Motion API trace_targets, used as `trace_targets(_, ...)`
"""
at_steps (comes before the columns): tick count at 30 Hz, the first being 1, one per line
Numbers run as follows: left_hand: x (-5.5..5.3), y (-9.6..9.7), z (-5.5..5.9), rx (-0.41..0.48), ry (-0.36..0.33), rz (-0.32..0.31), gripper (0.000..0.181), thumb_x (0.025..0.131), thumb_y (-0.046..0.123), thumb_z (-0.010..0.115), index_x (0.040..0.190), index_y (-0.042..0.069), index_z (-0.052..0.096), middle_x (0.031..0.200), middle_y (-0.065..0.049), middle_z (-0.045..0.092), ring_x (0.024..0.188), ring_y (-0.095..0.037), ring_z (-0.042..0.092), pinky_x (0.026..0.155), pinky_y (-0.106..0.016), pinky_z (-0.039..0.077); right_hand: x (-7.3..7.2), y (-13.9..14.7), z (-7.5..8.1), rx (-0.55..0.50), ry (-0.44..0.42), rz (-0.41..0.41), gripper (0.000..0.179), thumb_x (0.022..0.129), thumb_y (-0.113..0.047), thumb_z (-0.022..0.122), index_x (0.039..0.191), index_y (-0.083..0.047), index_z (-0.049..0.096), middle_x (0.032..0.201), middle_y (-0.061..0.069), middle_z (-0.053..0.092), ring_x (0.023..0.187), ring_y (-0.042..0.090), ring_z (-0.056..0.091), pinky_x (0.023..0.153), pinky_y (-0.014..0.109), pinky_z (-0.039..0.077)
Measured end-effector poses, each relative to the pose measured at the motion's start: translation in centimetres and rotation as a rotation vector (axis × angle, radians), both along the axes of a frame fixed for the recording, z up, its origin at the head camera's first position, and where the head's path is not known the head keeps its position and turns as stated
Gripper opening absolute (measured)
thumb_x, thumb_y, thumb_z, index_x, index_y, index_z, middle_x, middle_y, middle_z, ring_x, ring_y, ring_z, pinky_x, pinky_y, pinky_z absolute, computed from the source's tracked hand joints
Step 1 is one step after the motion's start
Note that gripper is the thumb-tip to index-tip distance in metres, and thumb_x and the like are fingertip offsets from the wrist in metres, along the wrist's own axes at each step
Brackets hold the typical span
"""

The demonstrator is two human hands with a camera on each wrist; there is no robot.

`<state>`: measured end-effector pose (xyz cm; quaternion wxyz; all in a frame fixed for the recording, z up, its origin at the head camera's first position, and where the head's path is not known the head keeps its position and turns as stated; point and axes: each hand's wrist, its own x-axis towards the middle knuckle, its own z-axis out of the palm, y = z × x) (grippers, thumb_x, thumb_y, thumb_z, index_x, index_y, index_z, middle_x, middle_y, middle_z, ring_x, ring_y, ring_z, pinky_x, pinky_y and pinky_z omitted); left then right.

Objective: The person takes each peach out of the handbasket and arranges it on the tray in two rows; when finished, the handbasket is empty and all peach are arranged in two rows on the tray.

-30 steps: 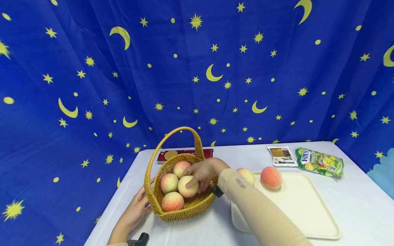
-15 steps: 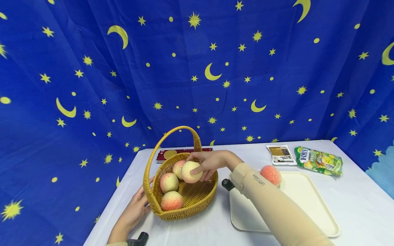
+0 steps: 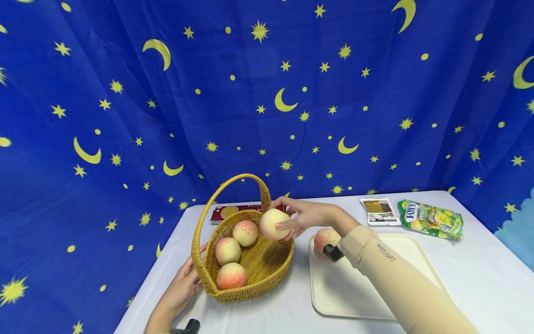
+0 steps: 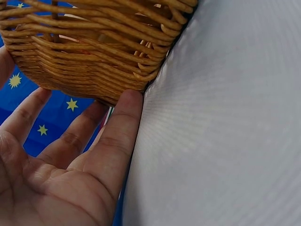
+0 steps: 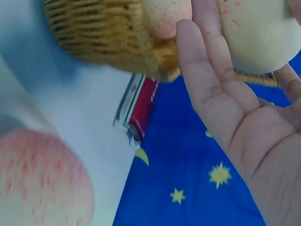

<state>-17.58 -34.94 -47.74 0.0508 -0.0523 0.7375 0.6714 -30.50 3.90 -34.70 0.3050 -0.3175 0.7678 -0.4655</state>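
My right hand point(image 3: 306, 217) holds a pale yellow peach point(image 3: 273, 224) between thumb and fingers, over the right rim of the wicker basket point(image 3: 254, 291). In the right wrist view the same peach point(image 5: 263, 40) shows beyond the fingers. Three pink-and-yellow peaches lie in the basket's left half: a back peach point(image 3: 244, 233), a middle peach point(image 3: 227, 251) and a front peach point(image 3: 232, 276). My left hand point(image 3: 180, 287) rests against the basket's left side. Its fingertips point(image 4: 128, 101) touch the lower weave in the left wrist view, fingers fairly straight.
Right of the basket lies a cream tray point(image 3: 346, 306) with a peach point(image 3: 325, 240) at its back left, partly behind the wrist camera. A red box point(image 3: 219, 214) lies behind the basket. At the back right are a white packet point(image 3: 380, 212) and a green FOX'S bag point(image 3: 431, 220).
My right hand has lifted a peach from among the others and carried it up and right to the basket's rim. My left hand has stayed against the basket.
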Motion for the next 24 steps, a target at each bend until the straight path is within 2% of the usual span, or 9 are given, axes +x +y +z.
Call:
trace_targets(5,0.1,0.2,0.1,-0.002,0.001,0.005,0.062,0.112,0.036,0.054,0.169,0.025,0.031,0.174,-0.018,0.033,0.147,-0.038,0.048,0.113,-0.059,0.052,0.0,2.8,-0.1,0.004,0.057,-0.048,0.057,0.103,-0.034,0.075,0.151,-0.029,0.045,0.136,0.023,0.057,0.097,0.028,0.079,0.09,0.043,0.065)
trace_targets(12,0.1,0.5,0.2,-0.008,-0.011,0.016,0.064,0.112,0.038,0.055,0.17,0.025,0.031,0.173,-0.019,0.034,0.146,-0.039,0.05,0.113,-0.062,0.051,0.4,7.2,-0.8,-0.031,0.1,-0.112,0.058,0.105,-0.028,0.072,0.153,-0.021,0.041,0.135,0.026,0.056,0.103,0.037,0.077,0.095,0.054,0.063)
trace_targets(18,0.1,0.5,0.2,-0.014,-0.009,0.022,0.062,0.112,0.036,0.054,0.169,0.025,0.031,0.171,-0.022,0.037,0.145,-0.039,0.051,0.111,-0.064,0.052,1.0,11.0,-1.2,-0.021,0.157,-0.173,0.06,0.105,-0.03,0.071,0.154,-0.017,0.038,0.136,0.024,0.06,0.112,0.032,0.071,0.093,0.047,0.062)
trace_targets(24,0.1,0.4,0.4,-0.033,-0.007,0.023,0.063,0.113,0.036,0.053,0.17,0.024,0.03,0.169,-0.024,0.038,0.148,-0.041,0.048,0.112,-0.068,0.05,1.4,14.5,-1.5,-0.062,0.194,-0.22,0.064,0.102,-0.022,0.073,0.153,-0.011,0.035,0.138,0.027,0.059,0.112,0.032,0.07,0.09,0.045,0.062)
